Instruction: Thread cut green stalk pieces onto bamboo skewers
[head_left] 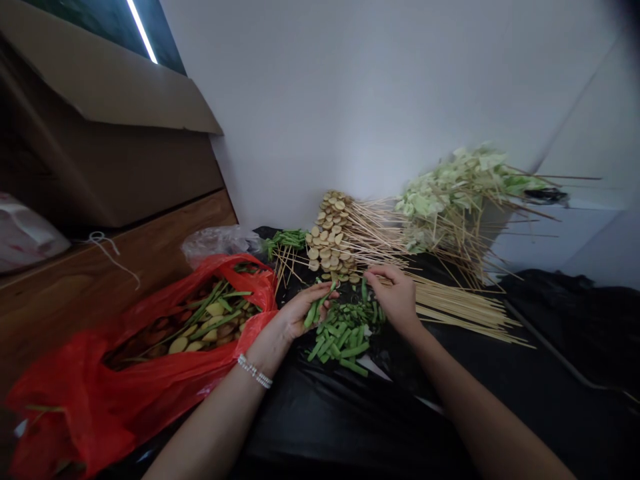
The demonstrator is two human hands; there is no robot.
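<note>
Beans | left hand [305, 308] pinched short green bean pieces [316, 311], light, stiff, held mid-length | right hand [395, 293] curled shut on thin wooden skewer [450, 293].

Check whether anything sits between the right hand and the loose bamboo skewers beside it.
Nothing visible does. The right hand rests at the near end of the loose bamboo skewers; the cut green beans lie on its other side, toward the left hand.

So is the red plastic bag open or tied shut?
Open. The red plastic bag lies with its mouth spread wide, showing vegetable scraps inside.
</note>
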